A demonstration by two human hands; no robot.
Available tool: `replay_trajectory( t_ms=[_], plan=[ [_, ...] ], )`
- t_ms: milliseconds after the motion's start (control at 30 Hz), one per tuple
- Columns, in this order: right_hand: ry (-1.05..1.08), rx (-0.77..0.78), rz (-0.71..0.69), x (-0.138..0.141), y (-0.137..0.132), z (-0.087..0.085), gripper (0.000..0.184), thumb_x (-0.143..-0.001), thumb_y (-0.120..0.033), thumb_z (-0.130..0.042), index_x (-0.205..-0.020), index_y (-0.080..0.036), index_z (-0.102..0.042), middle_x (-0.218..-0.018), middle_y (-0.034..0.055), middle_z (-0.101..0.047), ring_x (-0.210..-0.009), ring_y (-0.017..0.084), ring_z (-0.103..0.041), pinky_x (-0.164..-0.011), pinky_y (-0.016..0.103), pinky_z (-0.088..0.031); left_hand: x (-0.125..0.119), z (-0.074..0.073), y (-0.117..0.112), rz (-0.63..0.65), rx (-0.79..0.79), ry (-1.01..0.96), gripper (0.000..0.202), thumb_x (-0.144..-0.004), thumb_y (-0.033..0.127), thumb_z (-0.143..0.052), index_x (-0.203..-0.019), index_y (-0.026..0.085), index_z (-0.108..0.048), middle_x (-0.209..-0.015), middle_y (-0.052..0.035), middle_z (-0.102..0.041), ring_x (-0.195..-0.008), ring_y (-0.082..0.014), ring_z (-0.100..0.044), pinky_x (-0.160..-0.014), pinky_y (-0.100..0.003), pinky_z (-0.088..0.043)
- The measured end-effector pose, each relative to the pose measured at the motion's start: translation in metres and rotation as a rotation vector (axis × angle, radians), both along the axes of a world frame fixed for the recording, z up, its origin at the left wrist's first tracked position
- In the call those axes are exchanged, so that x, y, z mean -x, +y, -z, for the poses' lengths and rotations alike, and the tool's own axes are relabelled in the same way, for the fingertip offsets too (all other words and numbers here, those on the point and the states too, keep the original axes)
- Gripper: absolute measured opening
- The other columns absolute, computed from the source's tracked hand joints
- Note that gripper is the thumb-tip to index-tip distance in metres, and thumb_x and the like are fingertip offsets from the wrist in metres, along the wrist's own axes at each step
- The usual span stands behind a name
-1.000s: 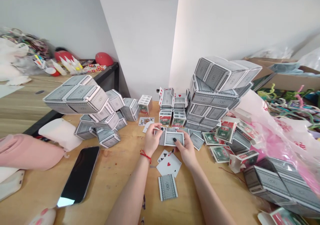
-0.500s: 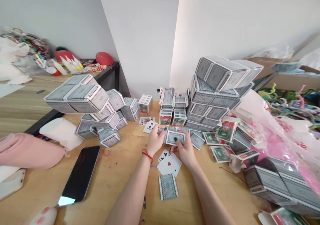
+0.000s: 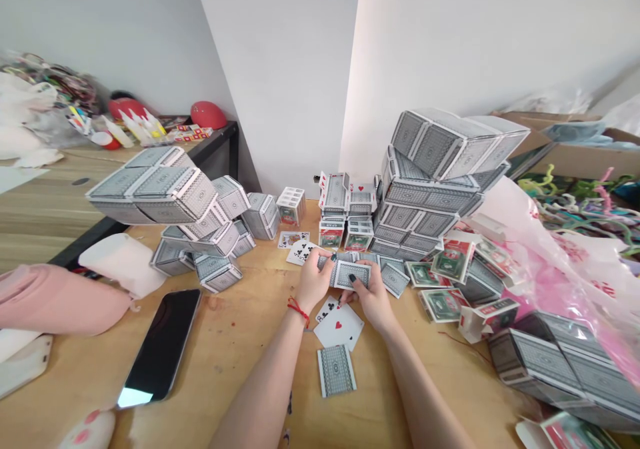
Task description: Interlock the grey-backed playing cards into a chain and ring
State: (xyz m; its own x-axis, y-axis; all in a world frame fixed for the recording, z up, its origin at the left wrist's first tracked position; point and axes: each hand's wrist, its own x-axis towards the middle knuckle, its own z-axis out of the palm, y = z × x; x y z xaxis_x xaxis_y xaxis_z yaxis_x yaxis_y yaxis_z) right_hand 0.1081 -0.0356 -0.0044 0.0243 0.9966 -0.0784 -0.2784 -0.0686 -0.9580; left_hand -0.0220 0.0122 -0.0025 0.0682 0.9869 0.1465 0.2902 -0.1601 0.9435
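Between my two hands is a grey-backed playing card (image 3: 351, 275), its patterned back facing up. My left hand (image 3: 316, 279), with a red string bracelet at the wrist, pinches its left end. On the right end, my right hand (image 3: 371, 294) grips with thumb on top and fingers underneath. Whether it is one card or more, I cannot tell. Just below lie face-up cards (image 3: 339, 328), among them an eight of clubs and a heart. Closer to me rests a face-down card or small stack (image 3: 337, 370). More face-down cards (image 3: 395, 280) lie beyond my right hand.
Blocks built from cards are stacked at left (image 3: 155, 186) and right (image 3: 430, 196). Card boxes (image 3: 443, 304) lie scattered at right, beside pink plastic (image 3: 545, 256). A phone (image 3: 163, 349) and a pink pouch (image 3: 60, 299) lie at left. Two upright boxes (image 3: 359, 234) stand ahead.
My left hand has shifted very slightly right, toward my right hand. The card stays held between both hands.
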Motion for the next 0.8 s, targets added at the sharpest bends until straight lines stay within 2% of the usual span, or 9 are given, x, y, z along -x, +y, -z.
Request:
replay_trajectory(
  t_ms=[200, 367, 533, 667, 800],
  plan=[
    [-0.010, 0.030, -0.031, 0.001, -0.002, -0.006, 0.038, -0.071, -0.026, -0.053, -0.099, -0.024, -0.027, -0.048, -0.0093, -0.056, -0.045, 0.018, -0.062, -0.047, 0.032, -0.051, -0.003, 0.002, -0.002, -0.018, 0.006, -0.007, 0.012, -0.080, 0.028, -0.047, -0.086, 0.018, -0.050, -0.079, -0.0003, -0.055, -0.063, -0.0115, -0.049, -0.060, -0.023, -0.039],
    [0.032, 0.070, -0.003, 0.003, -0.004, -0.008, 0.041, -0.069, -0.026, -0.055, -0.099, -0.024, -0.027, -0.052, -0.0073, -0.059, -0.047, 0.019, -0.063, -0.047, 0.032, -0.052, -0.005, 0.002, -0.003, -0.023, -0.006, 0.001, 0.010, -0.079, 0.025, -0.046, -0.086, 0.018, -0.050, -0.081, -0.0015, -0.055, -0.071, -0.0135, -0.051, -0.065, -0.025, -0.040],
    [0.071, 0.053, -0.049, 0.005, -0.005, -0.010, 0.041, -0.070, -0.024, -0.054, -0.099, -0.025, -0.026, -0.054, -0.0067, -0.060, -0.049, 0.018, -0.064, -0.051, 0.032, -0.052, -0.009, -0.001, -0.005, -0.017, 0.017, -0.024, 0.008, -0.079, 0.023, -0.046, -0.084, 0.018, -0.049, -0.084, -0.0024, -0.056, -0.078, -0.0154, -0.053, -0.070, -0.026, -0.040],
    [0.072, 0.045, -0.075, 0.006, -0.007, -0.012, 0.040, -0.071, -0.024, -0.054, -0.098, -0.026, -0.025, -0.054, -0.0075, -0.061, -0.051, 0.018, -0.064, -0.056, 0.034, -0.053, -0.011, -0.002, -0.007, -0.012, 0.031, -0.023, 0.008, -0.078, 0.023, -0.047, -0.085, 0.019, -0.049, -0.084, -0.0023, -0.056, -0.077, -0.0154, -0.053, -0.069, -0.027, -0.040],
    [0.049, 0.050, -0.084, 0.006, -0.008, -0.013, 0.039, -0.072, -0.024, -0.053, -0.099, -0.026, -0.025, -0.053, -0.0078, -0.060, -0.051, 0.018, -0.064, -0.054, 0.033, -0.052, -0.012, -0.004, -0.008, -0.018, 0.034, -0.024, 0.007, -0.078, 0.023, -0.047, -0.084, 0.019, -0.049, -0.083, -0.0021, -0.056, -0.076, -0.0154, -0.053, -0.067, -0.026, -0.040]
  ],
)
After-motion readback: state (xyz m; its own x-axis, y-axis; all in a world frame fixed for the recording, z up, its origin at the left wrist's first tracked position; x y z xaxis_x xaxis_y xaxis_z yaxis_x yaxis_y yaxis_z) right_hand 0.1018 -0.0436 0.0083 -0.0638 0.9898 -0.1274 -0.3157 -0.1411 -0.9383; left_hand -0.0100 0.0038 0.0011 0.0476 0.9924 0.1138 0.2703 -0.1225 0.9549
